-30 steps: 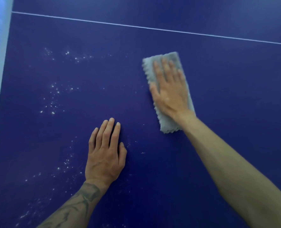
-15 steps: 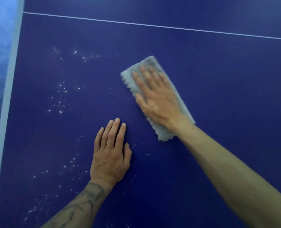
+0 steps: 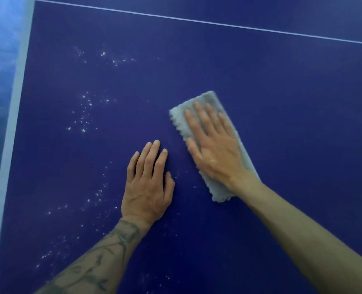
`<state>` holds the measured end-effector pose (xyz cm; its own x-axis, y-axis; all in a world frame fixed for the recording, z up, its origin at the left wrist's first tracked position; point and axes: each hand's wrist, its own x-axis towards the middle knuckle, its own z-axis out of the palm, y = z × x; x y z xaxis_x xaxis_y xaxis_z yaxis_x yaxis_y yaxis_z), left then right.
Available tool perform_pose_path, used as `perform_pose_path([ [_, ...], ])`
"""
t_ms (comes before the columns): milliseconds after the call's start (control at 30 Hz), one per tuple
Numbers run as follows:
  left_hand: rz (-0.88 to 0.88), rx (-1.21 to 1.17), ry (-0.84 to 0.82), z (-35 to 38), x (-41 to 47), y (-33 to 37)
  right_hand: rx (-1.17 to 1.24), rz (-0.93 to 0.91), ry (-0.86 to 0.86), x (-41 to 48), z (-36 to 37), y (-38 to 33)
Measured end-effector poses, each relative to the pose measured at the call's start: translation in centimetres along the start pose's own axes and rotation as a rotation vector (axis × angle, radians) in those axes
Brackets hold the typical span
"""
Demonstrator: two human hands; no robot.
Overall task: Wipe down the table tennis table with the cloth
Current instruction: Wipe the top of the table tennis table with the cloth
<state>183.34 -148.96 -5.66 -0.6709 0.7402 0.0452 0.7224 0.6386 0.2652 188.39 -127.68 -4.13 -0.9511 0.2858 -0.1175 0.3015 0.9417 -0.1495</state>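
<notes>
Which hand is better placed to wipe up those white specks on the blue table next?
Right, probably. The right hand lies flat on the grey rectangular cloth; the left hand rests bare on the dark blue table tennis table, between the cloth and the white specks.

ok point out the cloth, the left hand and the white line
cloth (image 3: pixel 208 98): head view, on its uncovered far end
left hand (image 3: pixel 146 194): head view, on the back of the hand
white line (image 3: pixel 197 20): head view, midway along its visible stretch

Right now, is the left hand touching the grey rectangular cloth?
Apart. The head view shows bare blue table between the left hand and the grey rectangular cloth.
</notes>
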Motion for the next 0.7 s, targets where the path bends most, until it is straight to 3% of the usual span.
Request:
perform_pose_path([
  [167, 0.0, -0.002, -0.029, -0.4, -0.1, 0.0, 0.086, 0.442, 0.086, 4.9, -1.3, 0.7],
  [233, 0.003, -0.003, -0.027, -0.5, 0.0, 0.1, 0.1, 0.452, 0.087, 6.4, -0.8, -1.4],
  [367, -0.063, -0.188, 0.021, -1.3, -0.2, 0.1, 0.05, 0.182, 0.062, 2.2, 0.5, -6.3],
  [433, -0.068, -0.292, 0.05, -2.0, -1.1, -0.8, 0.054, 0.13, 0.054, -1.5, 1.0, -6.4],
  [633, -0.061, -0.109, 0.005, -4.1, -6.9, -5.2, 0.092, 0.525, 0.069, -0.9, 0.2, -4.4],
  [700, -0.044, -0.062, -0.024, -3.8, -7.8, -6.1, 0.111, 0.547, 0.094, 1.4, 0.2, -6.6],
])
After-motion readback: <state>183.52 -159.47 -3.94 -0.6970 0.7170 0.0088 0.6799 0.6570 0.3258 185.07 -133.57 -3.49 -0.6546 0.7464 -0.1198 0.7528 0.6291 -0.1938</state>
